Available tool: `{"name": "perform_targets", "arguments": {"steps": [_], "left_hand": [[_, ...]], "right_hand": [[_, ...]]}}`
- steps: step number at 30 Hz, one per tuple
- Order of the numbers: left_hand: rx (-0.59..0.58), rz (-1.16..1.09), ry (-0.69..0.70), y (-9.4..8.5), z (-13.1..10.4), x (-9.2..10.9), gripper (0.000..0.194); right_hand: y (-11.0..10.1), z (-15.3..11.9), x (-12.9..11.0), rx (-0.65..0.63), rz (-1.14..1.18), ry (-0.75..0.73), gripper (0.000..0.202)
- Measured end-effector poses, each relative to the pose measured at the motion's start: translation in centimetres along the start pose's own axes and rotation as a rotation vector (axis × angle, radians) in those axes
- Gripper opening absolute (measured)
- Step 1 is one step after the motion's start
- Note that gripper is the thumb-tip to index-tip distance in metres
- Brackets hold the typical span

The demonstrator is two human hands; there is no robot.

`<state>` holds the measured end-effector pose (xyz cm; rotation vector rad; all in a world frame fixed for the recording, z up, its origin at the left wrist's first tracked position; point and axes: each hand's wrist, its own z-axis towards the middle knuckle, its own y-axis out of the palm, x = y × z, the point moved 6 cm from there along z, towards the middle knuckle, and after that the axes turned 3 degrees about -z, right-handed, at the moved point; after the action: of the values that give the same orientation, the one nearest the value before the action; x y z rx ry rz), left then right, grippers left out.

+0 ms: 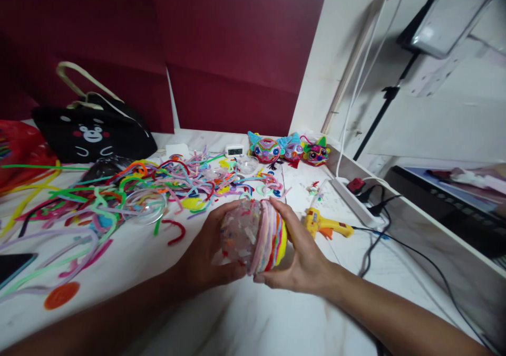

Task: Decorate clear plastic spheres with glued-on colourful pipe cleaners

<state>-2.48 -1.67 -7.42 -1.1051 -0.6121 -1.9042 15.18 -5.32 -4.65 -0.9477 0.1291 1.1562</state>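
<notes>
Both hands hold a round ball (pixel 241 234) in front of me, a little above the white table. Its left half is whitish and translucent, flecked with small coloured bits. Bands of pipe cleaner (pixel 269 240) in pink, lilac, orange, red and yellow wrap its right half. My left hand (pixel 205 253) grips the translucent side, thumb below. My right hand (pixel 298 253) is closed around the banded side, with its thumb at the lower edge and fingers over the top. The palm-side surfaces of the ball are hidden.
A tangle of loose pipe cleaners (pixel 134 179) and clear dishes (pixel 146 207) spread over the left and back. Three colourful animal-head figures (pixel 268 149) stand at the rear. A yellow glue gun (pixel 324 224) lies right, its cable running past a power strip (pixel 359 203). An orange disc (pixel 62 296) lies front left.
</notes>
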Motion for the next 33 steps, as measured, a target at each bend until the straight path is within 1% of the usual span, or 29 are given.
{"name": "perform_targets", "arguments": {"steps": [3,7,13,19,27,33], "left_hand": [[0.01,-0.006,-0.006,-0.24,0.0,-0.18,0.088],[0.013,0.005,0.017,-0.38,0.04,-0.17,0.088],[-0.024,0.042,0.053,0.11,0.06,0.49,0.086],[-0.018,0.032,0.007,0.23,0.13,0.35,0.086],[-0.02,0.02,0.004,0.43,-0.08,0.42,0.085],[-0.022,0.064,0.05,0.44,-0.01,0.55,0.087]], "right_hand": [[-0.14,0.11,-0.1,0.015,0.0,-0.014,0.114],[-0.18,0.24,-0.27,0.004,-0.019,-0.023,0.114],[-0.25,0.28,-0.68,-0.007,-0.044,-0.066,0.11],[-0.24,0.36,-0.62,-0.007,-0.027,-0.074,0.109],[-0.25,0.33,-0.74,-0.015,-0.039,-0.088,0.108],[-0.14,0.33,-0.67,0.004,-0.035,-0.128,0.11]]}}
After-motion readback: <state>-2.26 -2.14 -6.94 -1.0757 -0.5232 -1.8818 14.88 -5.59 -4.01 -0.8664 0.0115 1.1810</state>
